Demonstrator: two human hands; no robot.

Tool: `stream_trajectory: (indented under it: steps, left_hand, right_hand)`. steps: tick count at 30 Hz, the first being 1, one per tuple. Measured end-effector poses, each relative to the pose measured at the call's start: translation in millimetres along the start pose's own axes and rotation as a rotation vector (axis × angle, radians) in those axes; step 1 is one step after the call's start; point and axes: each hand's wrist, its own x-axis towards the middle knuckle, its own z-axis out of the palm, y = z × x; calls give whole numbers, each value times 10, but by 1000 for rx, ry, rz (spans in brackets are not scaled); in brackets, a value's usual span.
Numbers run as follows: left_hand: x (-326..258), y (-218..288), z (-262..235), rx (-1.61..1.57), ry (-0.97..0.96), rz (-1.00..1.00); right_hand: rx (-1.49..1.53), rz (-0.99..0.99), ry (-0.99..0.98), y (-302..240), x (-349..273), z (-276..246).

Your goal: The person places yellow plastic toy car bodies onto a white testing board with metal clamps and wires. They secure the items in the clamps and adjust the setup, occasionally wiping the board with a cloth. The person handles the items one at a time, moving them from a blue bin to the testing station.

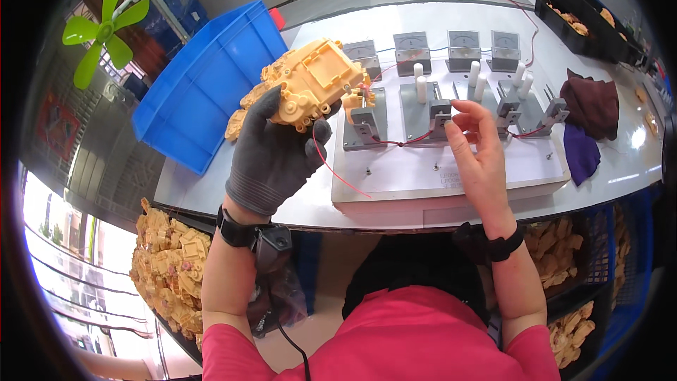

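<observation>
My left hand, in a dark grey glove, grips a yellow moulded plastic housing above the left end of a white test board. A thin red wire hangs below the housing. More yellow plastic shows behind the fingers; I cannot tell whether it is a separate piece. My bare right hand has thumb and index finger apart, beside the end of a grey test fixture with white pegs. Whether its fingertips touch the fixture cannot be made out. A small yellow part is at the leftmost fixture.
Several analogue meters stand behind the fixtures. A blue bin leans at the left, near a green fan. Dark cloths lie at the right, below a black tray. Yellow parts are heaped below the table.
</observation>
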Motion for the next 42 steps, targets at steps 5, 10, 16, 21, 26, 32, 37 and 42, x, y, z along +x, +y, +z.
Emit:
stream_trajectory:
  steps: [5,10,16,21,26,32,37,42]
  left_hand:
    - [107,-45,115,18,42,5]
    - [225,-64,194,65,47,-6]
    - [384,42,-6,1076,-25,252]
    - [525,33,322,991,8,198]
    - [654,85,531,1180,118,141]
    - [1038,153,562,1595,95,93]
    - [1449,172,406,2425,-137,494]
    - [1558,-51,608,2549,-324,475]
  right_hand:
    - [-46,-109,-13,10,-17,-13]
    - [18,-60,-58,-22,-25,-18]
    - [36,-86,-67,-50,-25,-19]
    - [53,-85,-110,-55,5,-101]
    - [111,-155,-113,5,13,-92]
    - [126,-165,-119,28,16,-87]
    - [141,-164,-119,17,3,-47]
    - [120,-149,-114,22,8,-96]
